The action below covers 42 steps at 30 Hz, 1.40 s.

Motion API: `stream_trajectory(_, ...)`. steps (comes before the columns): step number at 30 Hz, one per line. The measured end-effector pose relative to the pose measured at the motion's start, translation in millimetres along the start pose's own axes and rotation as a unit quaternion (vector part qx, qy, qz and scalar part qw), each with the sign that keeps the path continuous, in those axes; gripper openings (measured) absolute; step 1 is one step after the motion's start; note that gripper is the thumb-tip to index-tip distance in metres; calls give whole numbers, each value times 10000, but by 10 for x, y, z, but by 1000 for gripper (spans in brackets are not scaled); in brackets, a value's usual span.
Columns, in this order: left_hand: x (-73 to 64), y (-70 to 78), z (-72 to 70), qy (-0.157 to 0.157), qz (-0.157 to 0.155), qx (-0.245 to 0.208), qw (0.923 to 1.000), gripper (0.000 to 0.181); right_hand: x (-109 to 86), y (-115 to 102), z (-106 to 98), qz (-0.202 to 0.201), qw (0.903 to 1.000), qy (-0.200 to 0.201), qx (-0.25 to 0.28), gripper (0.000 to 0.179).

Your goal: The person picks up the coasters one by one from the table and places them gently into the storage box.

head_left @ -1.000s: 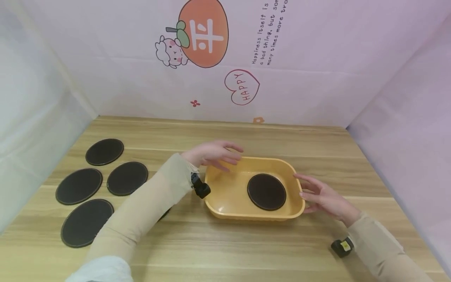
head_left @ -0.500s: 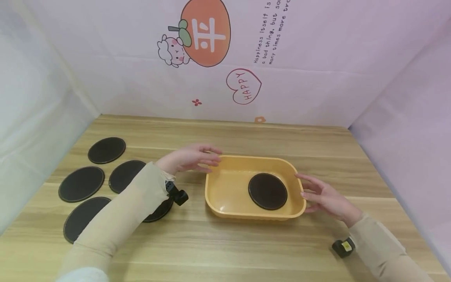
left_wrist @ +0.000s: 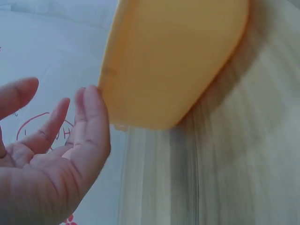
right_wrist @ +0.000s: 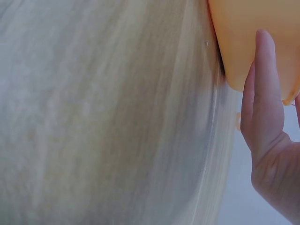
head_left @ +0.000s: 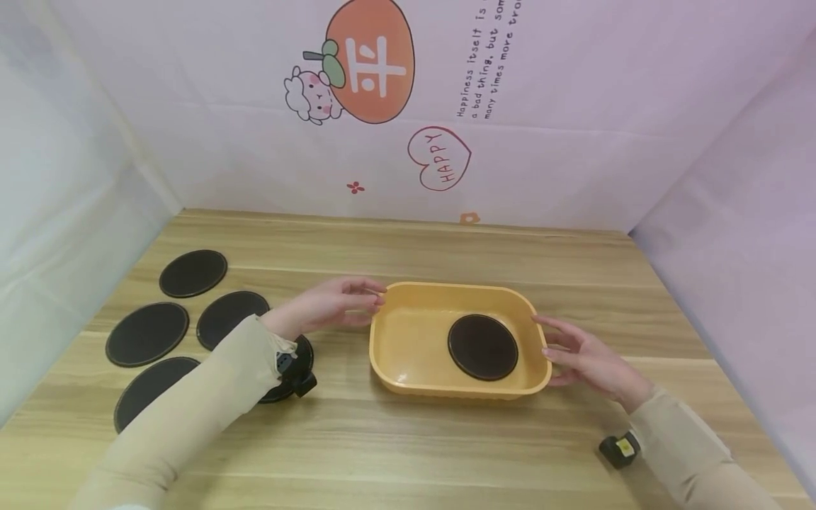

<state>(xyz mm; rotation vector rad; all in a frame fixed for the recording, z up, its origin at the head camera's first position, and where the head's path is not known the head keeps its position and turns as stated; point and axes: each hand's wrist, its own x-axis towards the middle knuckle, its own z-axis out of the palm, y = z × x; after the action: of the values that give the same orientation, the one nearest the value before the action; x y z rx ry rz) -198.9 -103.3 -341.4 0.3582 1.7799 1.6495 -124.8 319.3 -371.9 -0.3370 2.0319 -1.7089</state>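
Right of centre in the head view, the bin (head_left: 414, 347) sits on the table (head_left: 408, 453), one disc (head_left: 482, 347) lying flat in its right half. Five more discs (head_left: 147, 334) lie at left of frame, one partly hidden under the left wrist. Left hand (head_left: 325, 306): fingers relaxed, nearly straight, tips at the bin's upper-left corner; grasping nothing. Light contact seems likely, but a small gap cannot be ruled out. Right hand (head_left: 589, 361): fingers extended along the outer right wall, touching it, not clenched; a pinch on the rim is not evident. Step in hand, as judged: bracing or squaring the bin from both ends. Next move, if loading discs, calls for the left hand to leave the bin and lift a disc's edge, right hand steadying.
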Motion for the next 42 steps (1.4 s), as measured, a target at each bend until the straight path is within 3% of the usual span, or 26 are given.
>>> stream_trajectory(6,-196,-68,-49,-132,82,640,9978,46,0,2,6,19,10000,39,-9,56)
stream_trajectory(12,-359,-270,-134,236,-52,822,9963,46,3,11,0,-25,10000,17,10,56)
stream_trajectory(16,-429,-404,-199,398,199,1372,9895,47,7,17,-11,-66,10000,-54,33,56)
stream_trajectory(19,-513,-465,-252,371,435,2223,9733,46,5,27,-11,-103,9999,-77,60,56)
stream_trajectory(22,-641,-491,-288,398,662,3315,9403,48,4,34,-3,-111,9999,-38,56,55)
stream_trajectory(26,-809,-509,-300,575,962,4339,8940,51,0,25,2,-137,9999,-5,71,54)
stream_trajectory(30,-946,-557,-329,742,1052,4827,8663,53,22,14,2,-116,9999,-29,75,53)
stream_trajectory(32,-1007,-581,-367,824,969,4991,8571,57,36,11,3,-104,9999,-40,61,53)
stream_trajectory(36,-1083,-626,-461,921,752,5173,8475,63,41,19,-3,-140,9998,-92,76,54)
stream_trajectory(42,-1148,-655,-503,598,388,5200,8512,66,45,29,2,-162,9997,-122,158,54)
